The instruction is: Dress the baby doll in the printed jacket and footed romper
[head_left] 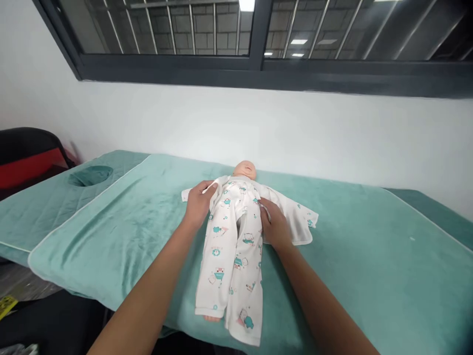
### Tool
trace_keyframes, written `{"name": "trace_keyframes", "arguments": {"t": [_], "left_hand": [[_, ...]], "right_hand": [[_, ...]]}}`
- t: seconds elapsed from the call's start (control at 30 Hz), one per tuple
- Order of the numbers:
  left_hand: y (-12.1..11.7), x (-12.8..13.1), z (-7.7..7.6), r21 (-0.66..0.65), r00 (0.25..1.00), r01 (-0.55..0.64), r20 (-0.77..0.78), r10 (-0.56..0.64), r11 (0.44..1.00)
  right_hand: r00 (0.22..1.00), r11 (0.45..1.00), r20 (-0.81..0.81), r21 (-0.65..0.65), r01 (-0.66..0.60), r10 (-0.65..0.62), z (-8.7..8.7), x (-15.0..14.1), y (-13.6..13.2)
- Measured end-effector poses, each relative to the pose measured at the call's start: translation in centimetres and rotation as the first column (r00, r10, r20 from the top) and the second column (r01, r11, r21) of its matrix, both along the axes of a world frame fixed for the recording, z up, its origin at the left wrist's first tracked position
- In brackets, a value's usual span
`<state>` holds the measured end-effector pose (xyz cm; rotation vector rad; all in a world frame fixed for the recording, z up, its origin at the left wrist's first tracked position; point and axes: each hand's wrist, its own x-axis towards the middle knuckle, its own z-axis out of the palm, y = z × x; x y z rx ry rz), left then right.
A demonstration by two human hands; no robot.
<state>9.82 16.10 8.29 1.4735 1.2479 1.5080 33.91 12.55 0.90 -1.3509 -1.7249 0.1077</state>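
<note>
A baby doll (245, 169) lies on its back on the bed, head toward the wall. White printed baby trousers (218, 251) cover its front and legs, with a bit of one foot showing below a cuff. Under them, a white baby shirt (293, 214) is spread, its sleeves out to both sides. My left hand (200, 199) is closed at the trousers' upper left edge, thumb and fingers pinching the cloth; some fingers are hidden. On the opposite side my right hand (272, 221) grips the trousers near the hip, its fingertips partly under the fabric.
A green velvety cover (354, 236) spreads over the bed, which has a round hole (90, 176) at the left end. Behind it rises a white wall (207, 123) below a dark-framed window (258, 74). A black and red object (31, 160) stands at far left.
</note>
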Motion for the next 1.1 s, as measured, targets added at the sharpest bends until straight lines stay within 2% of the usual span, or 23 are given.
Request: {"name": "trace_keyframes", "arguments": {"t": [0.07,0.13,0.23,0.3,0.37,0.43,0.53,0.63,0.73,0.8,0.87,0.97,1.1], "left_hand": [[-0.3,1.2,0.9,0.065,0.987,0.059,-0.154,-0.048,0.996],[-1.0,2.5,0.8,0.127,0.935,0.165,-0.335,-0.114,0.978],[-2.2,4.0,-1.3,0.175,0.816,0.255,-0.567,-0.115,0.951],[-2.9,4.4,-3.1,0.210,0.761,0.202,-0.649,-0.018,0.957],[-3.2,4.5,-4.4,0.242,0.729,0.146,-0.682,0.061,0.959],[-3.4,4.4,-5.1,0.260,0.704,0.138,-0.705,0.090,0.956],[-3.6,4.4,-5.0,0.261,0.664,0.152,-0.741,0.097,0.953],[-3.8,4.2,-4.8,0.246,0.697,0.151,-0.714,0.073,0.957],[-4.2,3.0,-5.3,0.253,0.814,0.202,-0.581,-0.018,0.946],[-4.2,1.8,-6.1,0.258,0.897,0.182,-0.440,-0.053,0.949],[-4.0,0.6,-7.0,0.216,0.944,0.099,-0.328,-0.024,0.971],[-3.6,-0.3,-8.1,0.068,0.951,-0.001,-0.309,0.022,0.998],[-3.3,-0.2,-8.3,-0.099,0.929,-0.051,-0.370,0.011,0.994]], "right_hand": [[0.996,0.999,-0.094,-0.047,-0.002,-0.002,0.0,0.0,0.2],[0.979,0.996,-0.206,-0.094,-0.006,-0.014,-0.1,0.1,0.3],[0.940,0.991,-0.341,-0.132,-0.035,-0.012,-0.1,0.4,0.4],[0.930,0.993,-0.368,-0.115,-0.038,-0.007,0.3,0.2,0.5],[0.944,0.998,-0.331,-0.057,-0.037,0.016,1.3,-0.5,0.9],[0.971,0.998,-0.233,-0.007,-0.057,0.053,2.8,-1.9,1.8],[0.998,0.996,0.040,-0.077,-0.050,0.053,5.7,-4.9,4.3],[0.937,0.947,0.346,-0.315,0.070,0.045,8.3,-7.9,7.5],[0.917,0.901,0.397,-0.411,0.139,0.039,9.6,-9.6,10.6],[0.928,0.893,0.371,-0.423,0.155,0.015,9.4,-9.6,11.8],[0.946,0.894,0.323,-0.416,0.167,-0.027,8.7,-8.9,12.3],[0.973,0.901,0.199,-0.391,0.187,-0.115,7.3,-7.0,12.1],[0.985,0.919,0.015,-0.356,0.168,-0.174,5.8,-5.3,11.4]]}}
